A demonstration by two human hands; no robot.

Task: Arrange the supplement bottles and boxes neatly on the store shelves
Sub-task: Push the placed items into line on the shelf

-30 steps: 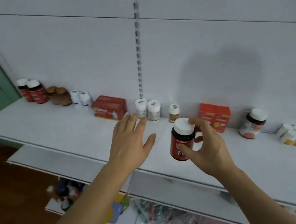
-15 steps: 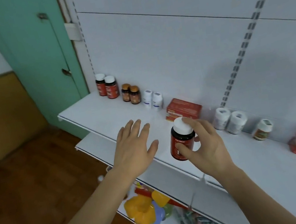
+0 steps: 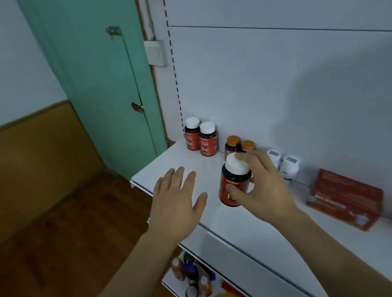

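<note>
Hands: right hand (image 3: 264,186) gripping red bottle (image 3: 234,183), fingers over white cap, thumb across label; left hand (image 3: 175,203) empty, fingers straight and spread, palm down. Bottle held above shelf (image 3: 167,168), in front of two amber-capped bottles (image 3: 239,145), not yet set down. Matching pair of red bottles (image 3: 202,139) upright at far left end against back panel, likely destination.

Risks, as judged: grip mostly on cap and label, so possible slip or tilt during reach. Knuckles close to amber-capped bottles and white bottles (image 3: 283,165); sideways sweep could topple them. Set too near front edge, could fall to lower shelf.

Pose: both forearms extended forward, left hovering over shelf edge, right wrist angled inward.
</note>
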